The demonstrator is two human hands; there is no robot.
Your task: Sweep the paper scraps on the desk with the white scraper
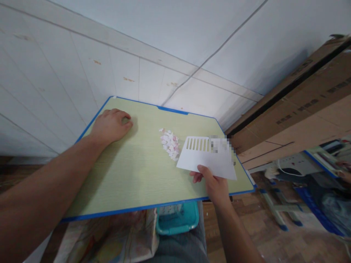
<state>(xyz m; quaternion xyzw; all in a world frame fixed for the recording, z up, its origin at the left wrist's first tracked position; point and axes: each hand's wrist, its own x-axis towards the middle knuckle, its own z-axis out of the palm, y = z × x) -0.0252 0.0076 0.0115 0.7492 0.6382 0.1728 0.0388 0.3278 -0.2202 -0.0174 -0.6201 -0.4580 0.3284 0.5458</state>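
Note:
My right hand [212, 182] pinches the near edge of a white sheet of paper [204, 160], thumb on top and fingers below. A row of several narrow slots is cut through the sheet near its far edge; part of its right side is blurred out. Just left of the sheet lies a heap of small torn paper scraps [169, 143], white with some pink. My left hand [111, 124] rests at the left side of the tabletop, fingers curled and thumb apart from them, with nothing visible in it.
The pale green table [128, 175] has a blue rim and stands against a white panelled wall [123, 69]. Tall cardboard boxes [296, 106] lean at the right. Below the front edge are a teal basket [178, 230] and a cloth bag [137, 237]. Another desk stands at far right.

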